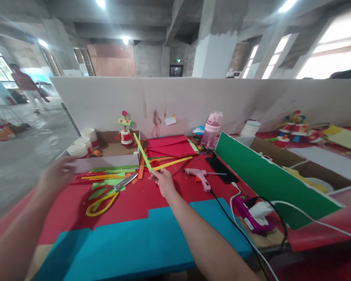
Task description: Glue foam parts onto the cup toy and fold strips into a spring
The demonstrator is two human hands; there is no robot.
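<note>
Beyond right hand [163, 182] | green strip [142, 153], yellow strip [173, 162]: ends pinched | left hand [55, 175]: can't tell

Strips [142, 152] are matt paper. Scissors [117, 188] combine smooth metal blades [129, 180] with plastic handles [112, 199]. Glue gun [197, 173] and power strip [242, 210] have smooth plastic shells; the bottle [212, 128] is glossy translucent plastic, the phone [229, 178] glossy-faced. The box [111, 162] is matt cardboard, the cups [89, 134] smooth paper. The table [269, 239] shows bare wood beside a smooth cover [131, 207]; the floor [43, 132] is glossy.

Windows [335, 45] glare at upper right; the left fingers [66, 161] blur.
</note>
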